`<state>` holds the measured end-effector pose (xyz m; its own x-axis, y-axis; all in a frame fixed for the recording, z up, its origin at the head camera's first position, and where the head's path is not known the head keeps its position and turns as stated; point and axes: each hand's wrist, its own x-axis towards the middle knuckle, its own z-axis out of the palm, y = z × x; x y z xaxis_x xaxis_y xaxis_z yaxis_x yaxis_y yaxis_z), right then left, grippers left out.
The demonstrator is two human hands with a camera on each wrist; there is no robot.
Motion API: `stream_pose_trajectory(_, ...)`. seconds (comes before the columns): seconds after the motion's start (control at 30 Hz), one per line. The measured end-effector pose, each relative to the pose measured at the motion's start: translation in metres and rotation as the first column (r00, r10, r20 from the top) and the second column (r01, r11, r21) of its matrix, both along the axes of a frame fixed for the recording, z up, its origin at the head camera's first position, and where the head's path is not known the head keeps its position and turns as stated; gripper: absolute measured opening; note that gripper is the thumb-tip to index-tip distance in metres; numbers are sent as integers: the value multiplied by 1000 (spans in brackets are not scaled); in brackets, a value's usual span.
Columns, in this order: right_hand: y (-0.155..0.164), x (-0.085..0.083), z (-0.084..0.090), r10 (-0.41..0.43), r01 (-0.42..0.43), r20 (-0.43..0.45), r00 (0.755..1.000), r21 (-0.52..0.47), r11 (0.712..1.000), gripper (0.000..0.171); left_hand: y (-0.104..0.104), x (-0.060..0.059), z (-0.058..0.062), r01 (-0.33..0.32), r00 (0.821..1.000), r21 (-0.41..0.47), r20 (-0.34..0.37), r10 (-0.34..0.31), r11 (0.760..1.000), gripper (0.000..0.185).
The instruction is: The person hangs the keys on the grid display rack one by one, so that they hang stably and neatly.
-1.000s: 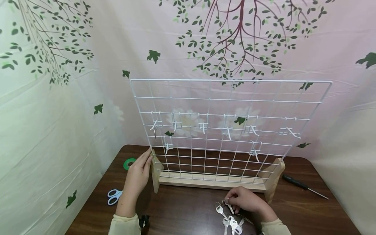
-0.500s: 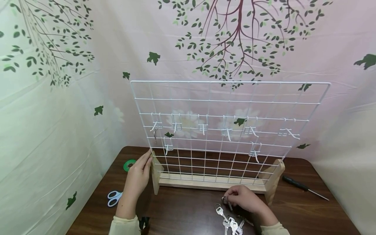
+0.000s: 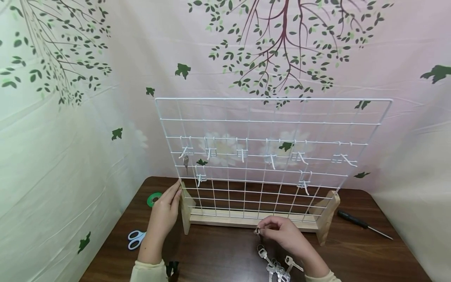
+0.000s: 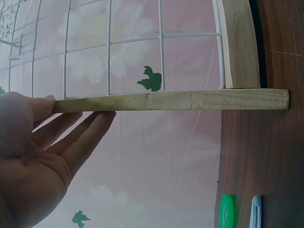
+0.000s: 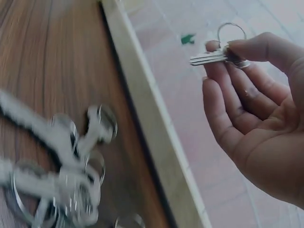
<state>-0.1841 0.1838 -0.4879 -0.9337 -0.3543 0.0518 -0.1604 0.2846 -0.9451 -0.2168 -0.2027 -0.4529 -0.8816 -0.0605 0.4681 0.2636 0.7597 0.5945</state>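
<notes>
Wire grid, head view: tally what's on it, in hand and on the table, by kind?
White wire hooks on the white wire grid: 8
Hung silver key: 1
Silver ringed key pinched by right hand: 1
Blue-handled scissors: 1
Green tape roll: 1
Black-handled screwdriver: 1
Total: 13, leaving out the loose key pile, too tangled to count.

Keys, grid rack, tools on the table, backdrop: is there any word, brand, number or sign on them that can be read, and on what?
None can be read.
Key pinched in the right hand: no marking shows.
Loose keys: too small, and blurred in the right wrist view.
Grid rack, scissors, screwdriver: no lettering visible.
</notes>
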Motion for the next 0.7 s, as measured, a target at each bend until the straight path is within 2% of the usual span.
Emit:
stream_pose_trajectory(0.27,-17,6,21,1,-3,-21,1000,-97,995,20,1,0,-1,4,999,-11,-47,-4,1000,43)
stream_pose_trajectory(0.5,-32,9,40,-19,18,-3,1000,-162,987,22,-1,1,-1,6,1000,4,-14,-6,1000,44)
stream_pose_trajectory(0.7,-44,14,56,-57,45,-49,997,-212,976,22,-2,1,-1,8,1000,5,-12,-8,1000,44)
